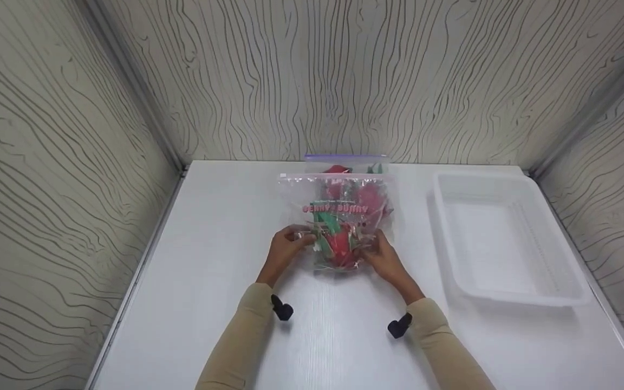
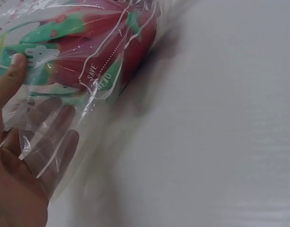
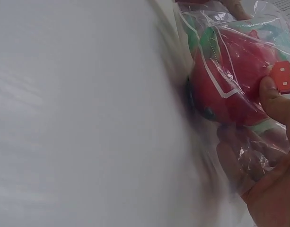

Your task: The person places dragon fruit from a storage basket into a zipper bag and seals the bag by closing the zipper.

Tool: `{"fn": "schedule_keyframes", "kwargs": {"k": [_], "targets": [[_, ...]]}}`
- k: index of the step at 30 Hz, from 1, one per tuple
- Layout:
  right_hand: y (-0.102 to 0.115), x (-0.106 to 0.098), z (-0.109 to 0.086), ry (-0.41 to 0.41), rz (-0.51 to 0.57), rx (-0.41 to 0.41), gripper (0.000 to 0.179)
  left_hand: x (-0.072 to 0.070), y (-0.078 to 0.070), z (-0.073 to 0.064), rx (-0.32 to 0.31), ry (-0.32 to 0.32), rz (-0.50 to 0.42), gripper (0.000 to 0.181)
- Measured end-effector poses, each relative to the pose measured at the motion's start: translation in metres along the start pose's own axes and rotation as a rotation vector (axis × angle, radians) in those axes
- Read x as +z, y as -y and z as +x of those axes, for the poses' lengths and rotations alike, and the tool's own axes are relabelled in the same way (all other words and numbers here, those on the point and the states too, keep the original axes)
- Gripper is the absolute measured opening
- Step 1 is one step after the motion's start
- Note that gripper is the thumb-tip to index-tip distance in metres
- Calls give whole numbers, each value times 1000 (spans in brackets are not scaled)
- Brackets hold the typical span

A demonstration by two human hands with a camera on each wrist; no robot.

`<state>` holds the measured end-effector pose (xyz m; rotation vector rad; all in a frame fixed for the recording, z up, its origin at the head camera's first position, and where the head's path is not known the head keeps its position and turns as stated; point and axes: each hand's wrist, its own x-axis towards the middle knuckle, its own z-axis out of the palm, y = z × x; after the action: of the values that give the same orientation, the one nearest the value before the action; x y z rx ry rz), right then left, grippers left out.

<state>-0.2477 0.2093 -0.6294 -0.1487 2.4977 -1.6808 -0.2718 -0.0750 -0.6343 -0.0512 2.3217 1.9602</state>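
Observation:
Both hands hold a clear zip bag (image 1: pixel 333 216) by its lower sides, above the white table. Printed lettering runs across its front, and inside sits a red and green object (image 3: pixel 234 71), its kind unclear through the plastic. My left hand (image 1: pixel 282 252) pinches the left side; in the left wrist view its thumb presses the front while the fingers (image 2: pixel 66 146) lie behind the film. On the opposite side my right hand (image 1: pixel 387 262) grips the same way, thumb over the red object. Beyond it lies a second zip bag (image 1: pixel 314 160) with a purple closure and red and green contents, partly hidden.
A white rectangular plastic bin (image 1: pixel 450 238) stands on the right of the white table (image 1: pixel 225 216). Wood-patterned panels (image 1: pixel 312 81) rise at the back and both sides. Small black wrist cameras (image 1: pixel 285 311) sit at the sleeves.

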Motion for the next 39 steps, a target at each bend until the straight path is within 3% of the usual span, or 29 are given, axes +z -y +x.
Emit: {"fn": "schedule_keyframes", "kwargs": {"k": [3,8,17,21,25,32,39], "targets": [[2,3,1,-3,13,3,59,-2,0,-1,-25,0,-15,43],[6,7,1,-19,21,15,67,-9,-1,-2,-35,17,-58,49],[13,12,4,-58,34,2,61,-22,-6,-7,-41,111,-96,61],[17,15,5,-72,38,22,58,-26,-8,-8,-42,124,-107,66],[23,18,6,-82,39,30,62,-28,-7,-7,-49,78,-86,66],[33,25,9,-65,25,15,73,-31,-5,-3,-39,-65,-73,56],[45,35,15,-13,64,0,70,-39,-5,-1,1,-152,-123,52]]}}
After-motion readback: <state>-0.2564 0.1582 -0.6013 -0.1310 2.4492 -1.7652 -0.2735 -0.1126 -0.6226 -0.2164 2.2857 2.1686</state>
